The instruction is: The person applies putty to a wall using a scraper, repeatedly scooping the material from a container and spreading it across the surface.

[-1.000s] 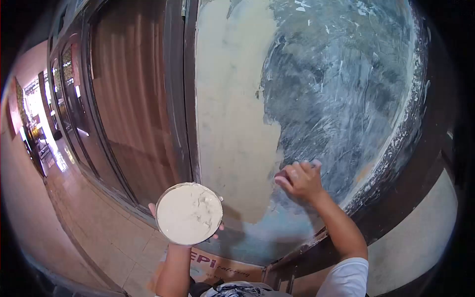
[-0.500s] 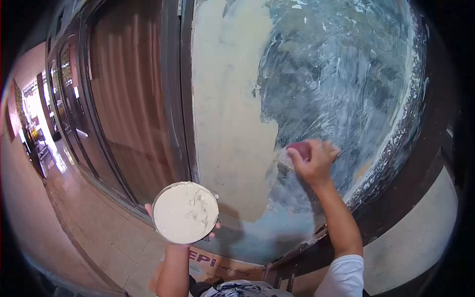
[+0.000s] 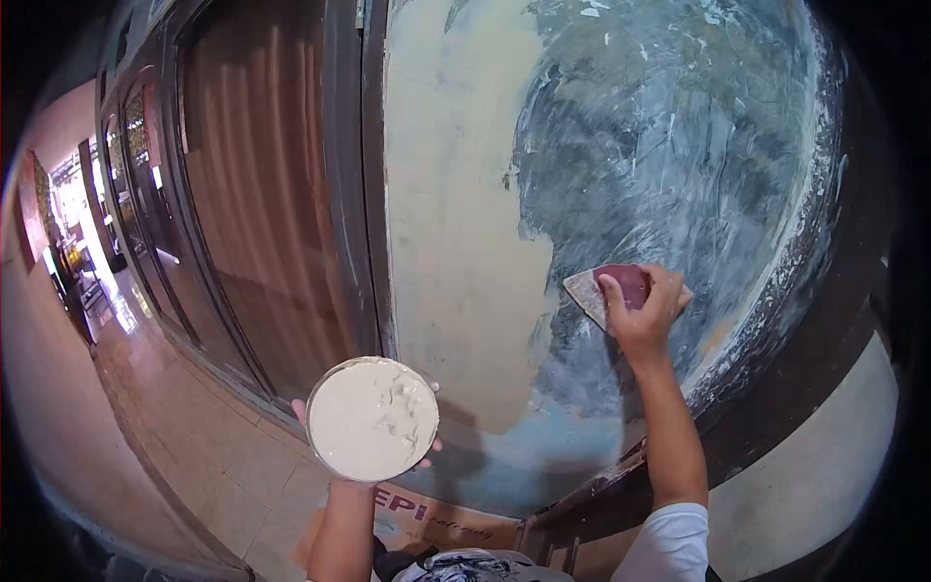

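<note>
My left hand [image 3: 299, 411] is under a round container of cream-coloured putty [image 3: 364, 427], its fingertips showing at both sides of the rim. The putty surface is smooth on the left and scooped or ridged on the right. In my right hand [image 3: 642, 315] is a flat scraper [image 3: 622, 286] with a dark red middle and a pale, putty-smeared edge. Its blade lies at or very near the wall panel [image 3: 659, 175], which is streaked grey-blue there. A cream putty layer [image 3: 461, 213] covers the panel's left part with a ragged border.
A dark door frame [image 3: 361, 194] and a window with a brown curtain [image 3: 257, 184] stand left of the panel. A tiled walkway [image 3: 204, 417] runs off to the left. Below lies a printed board [image 3: 446, 519]. Dark trim [image 3: 766, 407] borders the panel at lower right.
The scraper has moved a little to the right and turned, so more of its face shows. The putty container stays nearly in place while the whole view shifts slightly.
</note>
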Motion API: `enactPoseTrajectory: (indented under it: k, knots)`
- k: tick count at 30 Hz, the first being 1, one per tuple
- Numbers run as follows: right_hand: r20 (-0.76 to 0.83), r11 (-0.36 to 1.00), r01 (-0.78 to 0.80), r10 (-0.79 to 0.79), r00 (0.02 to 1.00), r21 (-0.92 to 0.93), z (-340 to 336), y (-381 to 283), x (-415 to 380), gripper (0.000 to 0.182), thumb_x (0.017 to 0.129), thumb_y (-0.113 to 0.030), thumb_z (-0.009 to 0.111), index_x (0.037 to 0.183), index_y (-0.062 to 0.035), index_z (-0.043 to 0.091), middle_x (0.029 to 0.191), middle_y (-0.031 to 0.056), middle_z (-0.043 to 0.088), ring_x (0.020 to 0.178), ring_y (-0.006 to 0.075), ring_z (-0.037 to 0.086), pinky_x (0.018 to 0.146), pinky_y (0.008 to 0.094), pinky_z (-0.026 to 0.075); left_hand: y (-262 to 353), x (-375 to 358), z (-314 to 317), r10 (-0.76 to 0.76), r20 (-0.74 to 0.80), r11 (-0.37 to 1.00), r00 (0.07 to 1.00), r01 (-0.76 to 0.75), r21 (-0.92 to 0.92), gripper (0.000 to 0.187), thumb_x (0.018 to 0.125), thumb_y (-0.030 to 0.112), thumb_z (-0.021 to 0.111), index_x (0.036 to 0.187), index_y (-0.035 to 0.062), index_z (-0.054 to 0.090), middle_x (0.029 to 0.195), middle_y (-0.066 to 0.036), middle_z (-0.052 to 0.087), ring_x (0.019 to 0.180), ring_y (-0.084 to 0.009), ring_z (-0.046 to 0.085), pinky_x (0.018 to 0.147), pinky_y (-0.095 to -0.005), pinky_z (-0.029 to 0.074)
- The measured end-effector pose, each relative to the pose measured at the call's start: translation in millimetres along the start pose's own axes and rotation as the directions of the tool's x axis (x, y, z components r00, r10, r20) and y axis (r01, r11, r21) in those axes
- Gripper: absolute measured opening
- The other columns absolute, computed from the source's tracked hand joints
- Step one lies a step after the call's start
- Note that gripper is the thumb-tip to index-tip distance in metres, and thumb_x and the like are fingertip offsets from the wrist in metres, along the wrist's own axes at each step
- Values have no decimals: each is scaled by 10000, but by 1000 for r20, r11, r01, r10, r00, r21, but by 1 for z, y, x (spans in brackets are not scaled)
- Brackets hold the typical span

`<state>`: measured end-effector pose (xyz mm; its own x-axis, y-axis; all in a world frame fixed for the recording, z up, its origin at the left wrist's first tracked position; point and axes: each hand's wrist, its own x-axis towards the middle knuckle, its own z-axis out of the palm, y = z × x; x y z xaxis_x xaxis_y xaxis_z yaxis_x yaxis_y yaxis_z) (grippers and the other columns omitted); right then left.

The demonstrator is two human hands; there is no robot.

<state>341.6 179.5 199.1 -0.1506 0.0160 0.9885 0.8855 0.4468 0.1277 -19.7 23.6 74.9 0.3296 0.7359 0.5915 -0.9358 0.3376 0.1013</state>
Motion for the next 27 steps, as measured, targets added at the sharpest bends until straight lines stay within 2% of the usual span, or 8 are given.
enactPoseTrajectory:
  k: [2,5,8,12,14,16,21,27]
  knots:
    - [-25,1000,-27,27,999,6,-4,1,2,455,800,-371,883,1099,-122,646,963,4,662,907,268,552,874,440,319,-3,2,0,0,-12,1000,1000,0,10,1241,735,926,604,1652,175,237,1659,-359,114,1265,-766,390,965,-848,429]
    - [268,984,119,-150,952,132,-15,-15,-10,450,807,-383,868,1081,-102,648,975,11,662,886,266,545,856,435,332,-13,8,3,3,-57,1000,998,-3,-13,1237,743,951,550,1653,174,237,1651,-354,175,1241,-759,427,953,-840,447]
    - [267,941,303,-333,904,148,-12,-14,-10,476,816,-395,851,1121,-93,645,975,19,657,863,266,541,836,437,346,-18,14,-5,-38,-43,999,998,37,-16,1224,754,947,541,1653,174,238,1653,-349,178,1240,-758,432,948,-838,454]
    - [256,965,90,-154,954,246,-35,-29,35,389,940,-212,738,1250,-21,604,1017,61,654,854,275,542,782,425,395,-32,27,-2,-85,-110,996,990,89,23,1223,769,991,429,1652,165,246,1628,-327,291,1252,-723,464,960,-808,473]
    - [267,952,67,-150,952,297,-56,-42,60,359,944,-104,689,1289,-32,618,1029,67,655,878,276,557,771,412,415,-40,35,4,-118,-124,992,985,122,27,1229,768,1000,406,1651,160,250,1613,-324,324,1253,-717,470,961,-799,477]
    - [400,885,250,-409,820,393,-74,-48,77,386,890,-67,686,1276,-83,673,1031,68,663,898,266,570,784,400,421,-47,43,11,-156,-134,987,979,161,28,1250,758,1019,376,1649,151,259,1592,-329,366,1253,-709,481,955,-787,481]
    - [457,791,512,-612,645,335,-102,-71,89,257,899,-172,638,1126,-222,748,1166,-94,728,1117,186,621,878,485,381,-54,59,20,-193,-101,981,976,195,11,1259,755,1030,337,1651,149,253,1590,-346,356,1256,-708,477,956,-796,473]
    - [465,782,470,-622,630,409,-126,-85,95,270,900,-194,639,1145,-218,750,1196,-70,725,1189,198,607,857,490,387,-56,68,29,-177,-105,984,979,179,14,1263,761,1031,304,1657,143,235,1600,-354,334,1267,-714,464,966,-830,438]
